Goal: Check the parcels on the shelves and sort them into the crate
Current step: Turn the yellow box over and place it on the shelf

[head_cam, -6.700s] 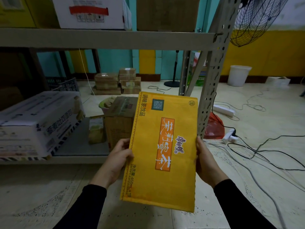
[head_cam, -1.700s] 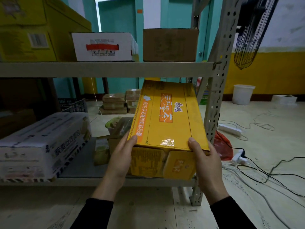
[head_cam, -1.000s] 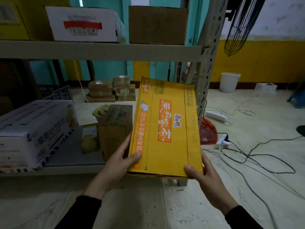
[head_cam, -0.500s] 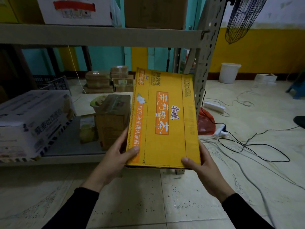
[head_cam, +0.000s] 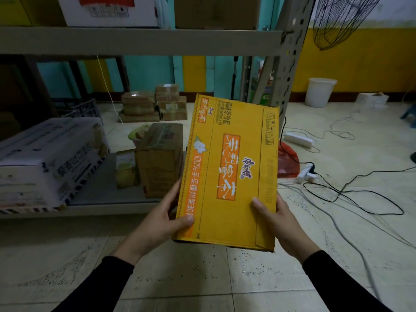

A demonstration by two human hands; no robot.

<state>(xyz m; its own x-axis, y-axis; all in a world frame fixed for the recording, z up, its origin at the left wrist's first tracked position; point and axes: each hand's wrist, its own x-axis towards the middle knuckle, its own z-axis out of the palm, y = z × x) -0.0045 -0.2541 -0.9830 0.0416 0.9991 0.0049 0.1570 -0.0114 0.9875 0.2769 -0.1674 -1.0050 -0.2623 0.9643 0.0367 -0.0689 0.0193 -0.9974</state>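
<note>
Fingers (head_cam: 186,219) of your left hand (head_cam: 157,224) curl round the lower left edge of the yellow carton (head_cam: 227,172), thumb on the printed face, the rest hidden behind. Your right hand (head_cam: 276,219) does the same on the lower right edge, thumb on the face, fingers out of sight at the back. Both hands grip it, neither one open.

You hold the carton in the air in front of the lower shelf (head_cam: 108,199), clear of it, its printed face tipped up toward you. Its long axis runs away from you, and slightly to the right, so both hands sit at the near end and the far end hangs unsupported. Both hands are equally near, one at each side.

What counts next is where the crate lies. A dark latticed crate (head_cam: 76,108) shows on the floor beyond the shelf, to your left and well apart from the carton; whether that is the target, you cannot tell from here. If it is, you would probably swing the far end left, leading with the left hand.
</note>
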